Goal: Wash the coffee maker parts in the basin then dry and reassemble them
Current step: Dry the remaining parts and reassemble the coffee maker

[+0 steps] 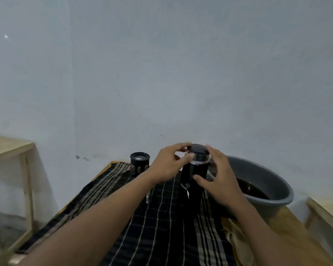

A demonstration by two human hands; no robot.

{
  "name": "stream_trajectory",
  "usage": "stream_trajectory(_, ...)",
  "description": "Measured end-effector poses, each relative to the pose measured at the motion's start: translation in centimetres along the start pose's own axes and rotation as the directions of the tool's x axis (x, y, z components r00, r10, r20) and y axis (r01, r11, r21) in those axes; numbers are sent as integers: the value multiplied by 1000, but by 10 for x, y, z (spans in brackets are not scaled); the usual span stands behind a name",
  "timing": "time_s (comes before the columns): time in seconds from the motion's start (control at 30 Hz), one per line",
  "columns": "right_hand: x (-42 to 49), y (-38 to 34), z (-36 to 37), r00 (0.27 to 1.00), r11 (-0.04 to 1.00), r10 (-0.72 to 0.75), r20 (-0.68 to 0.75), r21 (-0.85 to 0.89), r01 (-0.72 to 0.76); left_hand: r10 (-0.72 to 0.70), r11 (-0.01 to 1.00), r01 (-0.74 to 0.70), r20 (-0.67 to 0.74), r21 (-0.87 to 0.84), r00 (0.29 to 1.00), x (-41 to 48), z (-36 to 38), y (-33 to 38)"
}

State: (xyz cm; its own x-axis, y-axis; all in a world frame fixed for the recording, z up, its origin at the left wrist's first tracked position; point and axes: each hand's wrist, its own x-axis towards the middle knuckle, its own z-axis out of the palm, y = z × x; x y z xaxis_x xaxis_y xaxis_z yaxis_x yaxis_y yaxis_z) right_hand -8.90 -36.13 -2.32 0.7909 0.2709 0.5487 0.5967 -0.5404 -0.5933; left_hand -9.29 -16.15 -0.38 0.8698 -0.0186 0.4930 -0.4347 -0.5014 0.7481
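As both forearms stretch in from six o'clock over the striped cloth, the person has the coffee maker upright at the cloth's centre. The right hand cups its neck, thumb pressed on the black sleeve and fingers round the far side. By the look of it, that is a brace so the tall body won't tip. The left hand, at nine o'clock of the lid, pinches it at the rim with fingertips curled over the edge. Seating it or twisting it? Hard to say. At ten o'clock of the maker a black-topped filter part stands apart, probably waiting its turn. At three o'clock the grey basin, dark water inside, sits on the wooden surface.
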Motion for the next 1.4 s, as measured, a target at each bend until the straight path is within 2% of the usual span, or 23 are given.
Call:
stream_trajectory(0.07,-15,9,11,991,985,137,-10,109,-135,-80,996,80,16,-50,997,-22,10,-25)
stream_trajectory(0.13,-25,12,19,978,969,204,29,139,-206,-123,987,128,61,-96,991,-35,21,-42)
stream_trajectory(0.2,-22,12,21,981,975,192,10,109,-192,-108,990,113,62,-85,992,-33,25,-47)
stream_trajectory(0.3,2,9,28,985,984,169,-28,65,-167,-119,993,119,-10,-12,993,-7,18,-46)
stream_trajectory(0.47,64,4,50,984,982,165,-66,106,-157,-124,989,128,-63,69,990,49,-17,-45)
stream_trajectory(0.6,105,10,77,987,981,162,-2,110,-161,-181,949,175,-2,262,984,84,-38,-61)
stream_trajectory(0.77,129,22,108,984,979,168,61,109,-174,-246,793,222,-35,567,969,104,-53,-85)
stream_trajectory(1.07,142,30,140,971,976,183,151,88,-198,-284,761,267,-66,592,957,107,-66,-116)
stream_trajectory(1.4,148,29,137,965,982,172,197,45,-184,-287,757,269,-67,595,956,107,-70,-111)
